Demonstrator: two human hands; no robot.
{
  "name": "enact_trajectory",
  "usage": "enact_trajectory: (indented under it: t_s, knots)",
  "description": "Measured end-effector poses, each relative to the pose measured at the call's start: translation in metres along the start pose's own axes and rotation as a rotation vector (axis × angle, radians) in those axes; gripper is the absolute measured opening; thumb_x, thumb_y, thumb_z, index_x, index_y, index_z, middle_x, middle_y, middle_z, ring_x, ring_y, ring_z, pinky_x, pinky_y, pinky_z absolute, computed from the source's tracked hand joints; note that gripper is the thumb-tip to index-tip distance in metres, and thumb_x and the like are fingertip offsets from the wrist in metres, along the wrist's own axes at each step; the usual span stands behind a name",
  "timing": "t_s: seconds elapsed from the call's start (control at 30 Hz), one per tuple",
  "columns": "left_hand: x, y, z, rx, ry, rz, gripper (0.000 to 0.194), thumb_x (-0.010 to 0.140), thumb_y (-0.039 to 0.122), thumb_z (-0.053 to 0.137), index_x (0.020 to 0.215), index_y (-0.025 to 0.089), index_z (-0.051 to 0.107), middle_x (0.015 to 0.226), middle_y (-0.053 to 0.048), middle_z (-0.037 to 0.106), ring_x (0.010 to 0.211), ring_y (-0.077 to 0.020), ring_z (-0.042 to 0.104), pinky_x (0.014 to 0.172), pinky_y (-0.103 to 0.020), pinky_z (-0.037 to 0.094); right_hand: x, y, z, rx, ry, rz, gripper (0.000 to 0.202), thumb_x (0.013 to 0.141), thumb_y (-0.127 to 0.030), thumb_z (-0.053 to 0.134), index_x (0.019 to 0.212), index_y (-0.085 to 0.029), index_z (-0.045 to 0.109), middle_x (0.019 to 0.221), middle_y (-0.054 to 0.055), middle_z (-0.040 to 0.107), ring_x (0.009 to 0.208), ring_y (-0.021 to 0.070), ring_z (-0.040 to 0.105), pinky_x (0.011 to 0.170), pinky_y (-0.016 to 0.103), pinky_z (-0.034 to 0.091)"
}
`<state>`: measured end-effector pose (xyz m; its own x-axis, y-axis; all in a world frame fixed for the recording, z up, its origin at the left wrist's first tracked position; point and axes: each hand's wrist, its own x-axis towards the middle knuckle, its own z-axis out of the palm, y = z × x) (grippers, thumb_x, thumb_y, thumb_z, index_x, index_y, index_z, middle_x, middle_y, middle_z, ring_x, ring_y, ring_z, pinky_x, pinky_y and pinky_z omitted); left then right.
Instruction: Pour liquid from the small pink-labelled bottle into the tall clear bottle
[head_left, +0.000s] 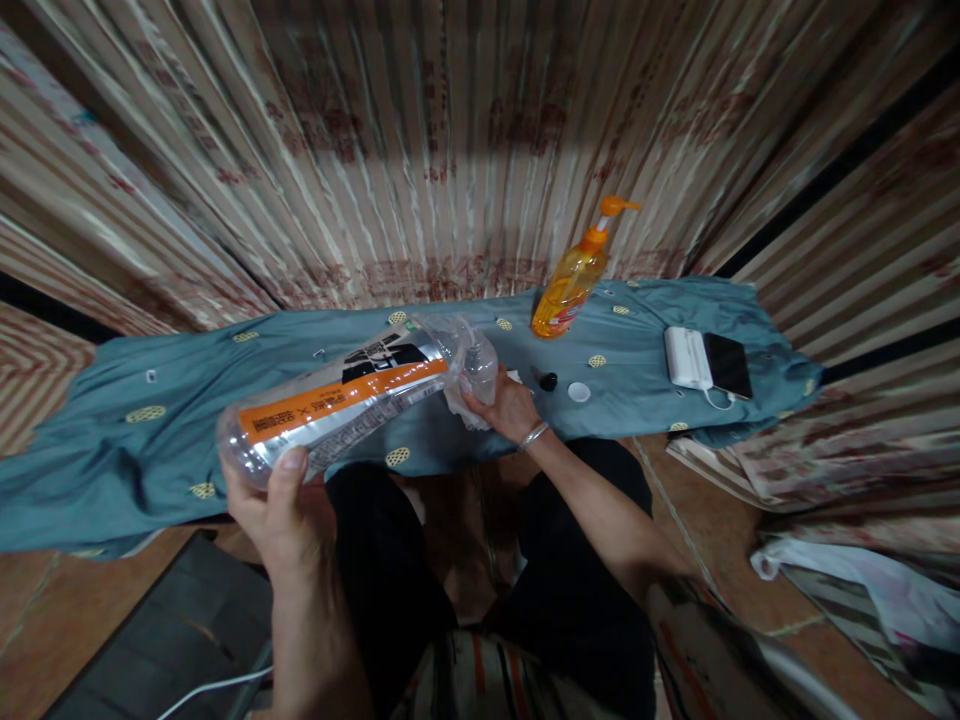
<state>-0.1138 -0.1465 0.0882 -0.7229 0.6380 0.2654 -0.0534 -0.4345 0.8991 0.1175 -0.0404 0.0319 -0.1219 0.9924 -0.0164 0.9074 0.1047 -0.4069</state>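
Note:
A large clear plastic bottle with an orange, black and silver label lies tilted across the middle. My left hand grips its base end at the lower left, thumb on top. At the other end, my right hand is closed around a small clear plastic piece, whose exact shape is hard to make out. A white tissue shows beneath the fingers of that hand. The small clear piece touches or overlaps the large bottle's narrow end. Just right of my right hand are a small black object and a white round cap.
An orange pump bottle stands at the back of the teal cloth. Farther right, a white power bank lies beside a black phone, with a short white cable. Striped curtains hang behind.

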Motion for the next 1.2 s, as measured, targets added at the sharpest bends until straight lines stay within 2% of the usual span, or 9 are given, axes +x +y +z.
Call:
enact_trajectory:
  t_s: [0.23,0.47,0.8,1.0,1.2]
  knots:
    - [0.0006,-0.0006,-0.0001,0.009,-0.005,-0.003,0.072,0.049,0.042,0.094,0.117,0.03,0.075,0.106,-0.001,0.071,0.106,-0.0298,0.07,0.11,-0.06,0.049,-0.0013,-0.0017,-0.0022,0.014,-0.001,0.013,0.061,0.097,-0.05,0.072,0.14,-0.01,0.054,0.119,0.019,0.08,0.114,0.0284,0.078,0.09,0.028,0.056]
    - [0.0001,-0.0014,0.0015,0.022,-0.003,-0.004,0.063,0.048,0.043,0.091,0.107,0.028,0.077,0.103,-0.002,0.071,0.102,-0.0297,0.069,0.107,-0.061,0.051,-0.0013,-0.0023,-0.0027,0.005,-0.007,0.008,0.06,0.098,-0.047,0.07,0.14,-0.008,0.053,0.12,0.019,0.08,0.113,0.028,0.078,0.09,0.028,0.057]
    - [-0.0049,-0.0025,0.0034,0.035,0.004,-0.009,0.065,0.049,0.047,0.092,0.111,0.03,0.077,0.106,-0.003,0.073,0.108,-0.0332,0.07,0.109,-0.065,0.049,-0.0017,-0.0024,-0.0031,0.021,0.007,-0.005,0.059,0.097,-0.047,0.07,0.141,-0.01,0.053,0.119,0.017,0.08,0.112,0.0274,0.078,0.088,0.028,0.057]
    - [-0.0056,-0.0054,0.0023,0.021,0.026,-0.016,0.071,0.046,0.046,0.093,0.113,0.029,0.077,0.108,-0.003,0.072,0.112,-0.0333,0.069,0.114,-0.063,0.046,-0.001,-0.0001,-0.0005,0.033,0.017,-0.002,0.06,0.097,-0.048,0.071,0.141,-0.011,0.053,0.121,0.016,0.08,0.111,0.0272,0.078,0.087,0.028,0.057]
    - [-0.0063,-0.007,-0.001,0.025,0.026,-0.048,0.07,0.046,0.046,0.092,0.112,0.029,0.076,0.106,-0.004,0.073,0.111,-0.0339,0.069,0.111,-0.062,0.048,-0.0022,0.0009,-0.0027,0.08,0.027,-0.022,0.056,0.095,-0.047,0.074,0.136,-0.012,0.057,0.123,0.016,0.079,0.113,0.0267,0.078,0.09,0.028,0.058]
